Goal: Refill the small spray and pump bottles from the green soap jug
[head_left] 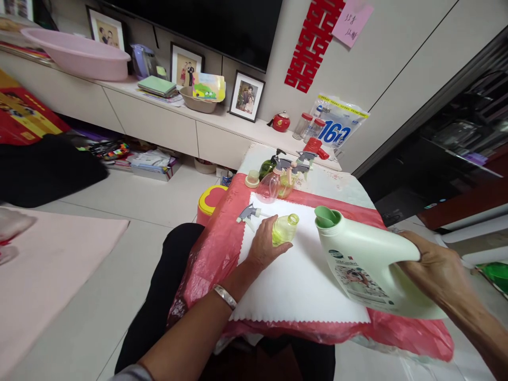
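Two hands, both occupied, over a small covered table.

Writing: a plastic bag [338,129] well beyond the right hand [434,270] bears large blue figures "162". A pink note [352,21] on the wall far above both hands carries handwriting too small to read. Beside it hangs a red paper cutout [313,45] of a Chinese character. The jug's label shows a green logo and a picture; its print cannot be read with certainty.

Item 1: jug [365,259], large, white plastic, with a green pouring spout that is uncapped. It is held tilted, spout end raised and turned toward the left hand [265,244], and its base end is in the right hand.

Item 2: small bottle [284,228], clear yellow-green, neck open with no top fitted, just beside the jug's spout but not touching it.

Hands: the left is closed around the small bottle's lower body, with the forearm stretched across the white cloth [297,286] and a silver bracelet [225,296] at the wrist. The right is wrapped firmly over the jug's rear, wrist bent inward.

Nearby: a loose grey spray head [250,213] lies just beyond the left hand. A group of spray bottles [278,177] stands farther off, and a red plastic sheet [210,259] lies under the cloth.
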`<act>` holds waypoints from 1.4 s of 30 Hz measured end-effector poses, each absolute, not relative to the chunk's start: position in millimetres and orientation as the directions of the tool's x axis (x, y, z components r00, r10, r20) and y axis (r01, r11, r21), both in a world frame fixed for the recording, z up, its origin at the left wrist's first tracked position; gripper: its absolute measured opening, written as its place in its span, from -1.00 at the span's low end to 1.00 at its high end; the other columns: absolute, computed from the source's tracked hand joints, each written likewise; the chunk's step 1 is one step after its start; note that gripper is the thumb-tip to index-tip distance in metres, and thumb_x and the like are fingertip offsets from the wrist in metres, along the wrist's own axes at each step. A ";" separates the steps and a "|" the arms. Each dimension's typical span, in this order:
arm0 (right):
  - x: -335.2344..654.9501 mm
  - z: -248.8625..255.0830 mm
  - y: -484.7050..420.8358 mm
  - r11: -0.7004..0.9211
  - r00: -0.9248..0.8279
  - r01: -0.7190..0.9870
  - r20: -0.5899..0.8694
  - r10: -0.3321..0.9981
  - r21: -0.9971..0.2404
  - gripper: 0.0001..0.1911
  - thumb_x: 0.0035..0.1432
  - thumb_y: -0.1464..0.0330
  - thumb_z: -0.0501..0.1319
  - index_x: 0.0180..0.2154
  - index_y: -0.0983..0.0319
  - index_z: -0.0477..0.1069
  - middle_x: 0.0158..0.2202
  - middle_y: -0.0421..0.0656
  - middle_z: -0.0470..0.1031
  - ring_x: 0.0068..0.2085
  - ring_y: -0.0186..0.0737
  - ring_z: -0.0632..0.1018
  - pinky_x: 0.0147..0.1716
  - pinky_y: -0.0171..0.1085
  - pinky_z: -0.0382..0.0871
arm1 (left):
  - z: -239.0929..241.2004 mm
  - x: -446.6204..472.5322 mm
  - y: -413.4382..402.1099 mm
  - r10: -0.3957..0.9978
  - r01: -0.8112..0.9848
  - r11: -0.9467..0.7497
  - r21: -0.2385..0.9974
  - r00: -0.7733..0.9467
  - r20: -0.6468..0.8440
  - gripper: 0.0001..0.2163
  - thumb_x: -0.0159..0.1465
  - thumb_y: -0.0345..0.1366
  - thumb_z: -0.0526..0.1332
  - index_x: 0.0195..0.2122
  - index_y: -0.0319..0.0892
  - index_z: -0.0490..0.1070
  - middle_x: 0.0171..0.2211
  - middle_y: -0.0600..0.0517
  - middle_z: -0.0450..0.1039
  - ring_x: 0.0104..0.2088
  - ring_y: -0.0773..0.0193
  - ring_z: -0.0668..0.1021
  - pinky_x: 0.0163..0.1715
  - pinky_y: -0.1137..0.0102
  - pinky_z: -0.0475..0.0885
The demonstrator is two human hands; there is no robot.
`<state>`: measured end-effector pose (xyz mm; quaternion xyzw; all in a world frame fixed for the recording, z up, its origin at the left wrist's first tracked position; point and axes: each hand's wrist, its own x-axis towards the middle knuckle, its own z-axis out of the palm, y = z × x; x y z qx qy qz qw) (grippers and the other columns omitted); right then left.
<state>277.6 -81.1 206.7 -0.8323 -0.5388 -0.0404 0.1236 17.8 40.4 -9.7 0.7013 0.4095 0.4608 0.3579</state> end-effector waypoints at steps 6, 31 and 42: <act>267.7 214.3 -74.5 -0.326 0.337 0.941 0.163 0.927 -0.087 -0.63 -0.21 0.18 0.04 -0.38 0.12 0.51 -0.54 -0.23 0.49 -0.51 -0.20 0.47 -0.47 -0.30 0.25 | -8.4 17.6 39.9 0.906 0.238 -0.404 0.883 0.236 0.351 -0.24 0.08 -0.19 0.44 0.27 -0.13 0.14 0.17 -0.19 0.34 0.21 -0.11 0.43 0.22 -0.03 0.36; 262.4 224.8 -55.6 -0.302 0.308 0.944 -0.029 0.951 0.132 -0.69 -0.16 0.26 0.07 -0.30 0.06 0.42 -0.46 -0.28 0.52 -0.38 -0.18 0.53 -0.36 -0.29 0.28 | -6.8 20.3 38.9 0.913 0.214 -0.388 0.897 0.225 0.341 -0.24 0.04 -0.25 0.45 0.24 -0.12 0.16 0.14 -0.16 0.35 0.19 -0.10 0.43 0.21 -0.03 0.37; 266.0 226.0 -51.7 -0.271 0.288 0.932 -0.042 0.957 0.239 -0.78 -0.01 0.34 0.12 -0.26 0.01 0.39 -0.44 -0.33 0.49 -0.40 -0.23 0.50 -0.39 -0.29 0.24 | -5.9 19.4 39.2 0.909 0.213 -0.395 0.894 0.229 0.347 -0.25 0.05 -0.25 0.45 0.24 -0.14 0.15 0.14 -0.19 0.35 0.19 -0.11 0.44 0.20 -0.05 0.38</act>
